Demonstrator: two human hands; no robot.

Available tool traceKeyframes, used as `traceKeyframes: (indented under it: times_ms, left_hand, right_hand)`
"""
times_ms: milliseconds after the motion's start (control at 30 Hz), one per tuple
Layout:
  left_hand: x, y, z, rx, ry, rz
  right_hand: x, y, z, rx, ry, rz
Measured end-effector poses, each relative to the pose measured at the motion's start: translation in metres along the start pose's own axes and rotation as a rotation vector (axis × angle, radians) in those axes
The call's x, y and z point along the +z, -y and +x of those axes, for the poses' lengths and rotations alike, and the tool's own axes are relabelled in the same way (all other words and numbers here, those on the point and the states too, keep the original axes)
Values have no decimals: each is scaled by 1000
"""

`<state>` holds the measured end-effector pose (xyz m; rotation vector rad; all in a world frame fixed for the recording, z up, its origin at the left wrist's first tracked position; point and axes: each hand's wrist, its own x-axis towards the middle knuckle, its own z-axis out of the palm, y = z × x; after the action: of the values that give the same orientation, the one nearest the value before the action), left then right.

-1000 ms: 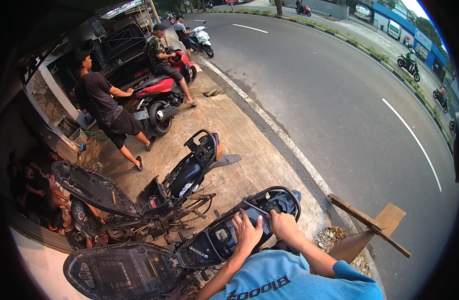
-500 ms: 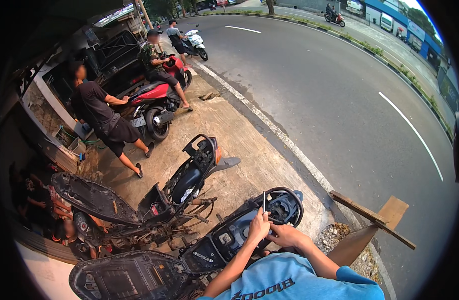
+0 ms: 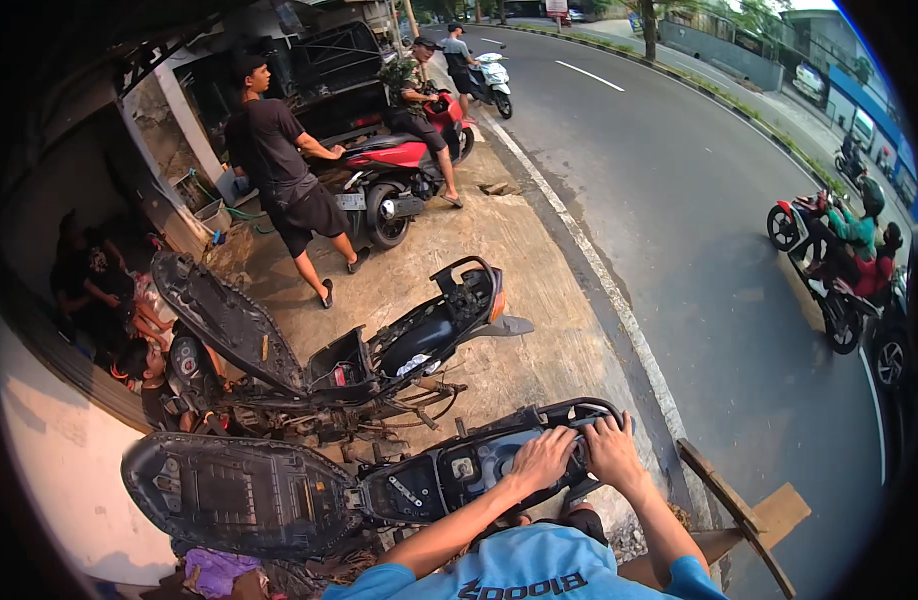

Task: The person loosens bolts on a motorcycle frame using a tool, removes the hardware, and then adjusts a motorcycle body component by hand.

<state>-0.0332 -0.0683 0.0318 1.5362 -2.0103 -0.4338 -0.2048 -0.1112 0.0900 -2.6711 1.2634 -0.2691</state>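
Observation:
A dark motorcycle with its seat raised stands right in front of me. My left hand lies over its tail section, fingers bent downward and closed; what they hold, if anything, is hidden beneath them. At the rear end my right hand is curled over the black grab rail, close beside the left. The upturned seat shows its ribbed underside on the left. Between seat and hands is the storage well, with a small metal piece in it.
A second stripped motorcycle with its seat up stands just beyond. A person in black stands by a red scooter with a rider on it. A wooden board is at my right by the road. People sit at far left.
The slim metal rod upright at my left hand no longer shows. My hands have moved apart, the right onto the rail. My view has shifted; a motorcycle with riders has appeared on the road.

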Motion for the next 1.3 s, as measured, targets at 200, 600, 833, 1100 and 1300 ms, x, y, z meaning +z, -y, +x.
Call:
traceKeyframes:
  times_ms: [200, 600, 833, 1100, 1300]
  left_hand:
    - [-20, -27, -28, -354, -475, 31]
    - [42, -6, -14, -717, 128, -412]
    - [17, -18, -5, -539, 180, -254]
    - [5, -23, -20, -105, 49, -37]
    - [-4, -14, -38, -7, -158, 97]
  right_hand:
    - [18, 20, -17, 200, -109, 10]
    - [70, 52, -46, 292, 229, 346]
    - [-28, 33, -26, 239, 36, 315]
    - [-7, -2, -1, -26, 17, -43]
    - [27, 17, -40, 172, 205, 56]
